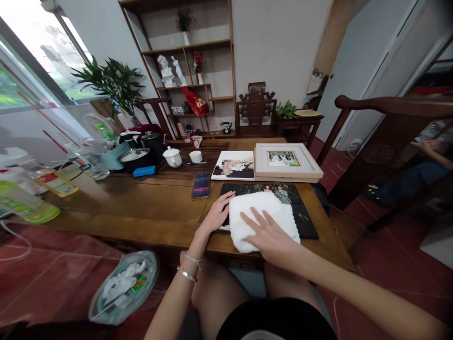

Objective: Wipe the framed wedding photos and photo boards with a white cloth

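A white cloth [260,212] lies on a dark photo print [306,222] at the near edge of the wooden table [141,203]. My right hand [271,236] rests flat on the cloth, fingers spread. My left hand [215,215] lies open at the print's left edge, fingertips touching the cloth. Behind them sit another photo print [234,165] and a white framed picture [286,160] stacked on a second frame. A phone [201,184] lies just left of the prints.
A tea tray with a white teapot [172,157], cup [196,156] and dark kettles [153,143] stands farther back. Bottles and a plastic container crowd the table's left end. A lined waste bin [123,288] sits on the floor left of my knees. A seated person [421,165] is at far right behind a chair.
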`<state>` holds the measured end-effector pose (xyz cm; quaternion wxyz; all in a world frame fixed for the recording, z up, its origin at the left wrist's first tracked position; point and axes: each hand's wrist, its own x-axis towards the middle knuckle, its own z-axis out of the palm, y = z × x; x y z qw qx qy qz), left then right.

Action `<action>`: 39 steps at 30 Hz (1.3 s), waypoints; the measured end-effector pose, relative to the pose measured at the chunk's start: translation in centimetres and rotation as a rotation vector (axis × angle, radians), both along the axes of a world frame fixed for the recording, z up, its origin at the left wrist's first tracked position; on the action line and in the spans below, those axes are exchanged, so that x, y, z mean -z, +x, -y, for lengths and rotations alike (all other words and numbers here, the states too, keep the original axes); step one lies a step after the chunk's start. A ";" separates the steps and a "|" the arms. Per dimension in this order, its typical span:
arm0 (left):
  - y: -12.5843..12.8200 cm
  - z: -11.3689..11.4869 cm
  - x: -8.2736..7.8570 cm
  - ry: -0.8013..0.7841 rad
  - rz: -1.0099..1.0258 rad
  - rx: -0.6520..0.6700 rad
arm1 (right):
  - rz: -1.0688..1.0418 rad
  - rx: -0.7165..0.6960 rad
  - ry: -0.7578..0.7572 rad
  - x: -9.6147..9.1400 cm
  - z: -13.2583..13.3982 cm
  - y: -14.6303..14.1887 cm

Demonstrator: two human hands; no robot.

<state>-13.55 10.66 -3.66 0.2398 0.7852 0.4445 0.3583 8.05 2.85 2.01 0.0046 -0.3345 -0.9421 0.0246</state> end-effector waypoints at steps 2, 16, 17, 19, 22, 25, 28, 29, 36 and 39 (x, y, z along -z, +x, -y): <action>0.0 0.0 0.0 0.008 0.007 -0.006 | 0.002 0.000 -0.016 -0.1 0.1 0.9; 0.0 -0.2 0.4 0.017 0.014 -0.019 | 0.031 0.207 0.130 -0.2 -5.0 -0.1; 0.0 -0.1 0.3 0.014 0.010 -0.015 | 0.012 0.164 0.102 -0.2 -3.8 -0.6; 0.0 -0.1 0.1 0.009 0.006 0.001 | -0.008 0.105 0.042 -0.2 -1.3 -1.1; -0.1 0.0 0.0 0.005 0.017 0.016 | -0.020 0.074 -0.035 -0.1 1.5 -0.8; 0.0 -0.1 0.2 0.011 0.013 -0.005 | -0.016 0.102 -0.047 -0.2 1.6 0.6; 0.0 -0.2 0.4 0.013 0.011 -0.016 | 0.011 0.224 0.004 -0.4 -1.0 2.4; 0.0 -0.2 0.5 0.013 0.014 -0.015 | 0.013 0.274 0.034 -0.4 -2.2 3.0; 0.0 -0.3 0.7 0.024 0.044 -0.005 | -0.005 0.410 0.115 0.3 -6.8 2.8; 0.0 -0.2 0.6 0.017 0.033 -0.011 | -0.044 0.265 0.065 0.5 -4.2 1.0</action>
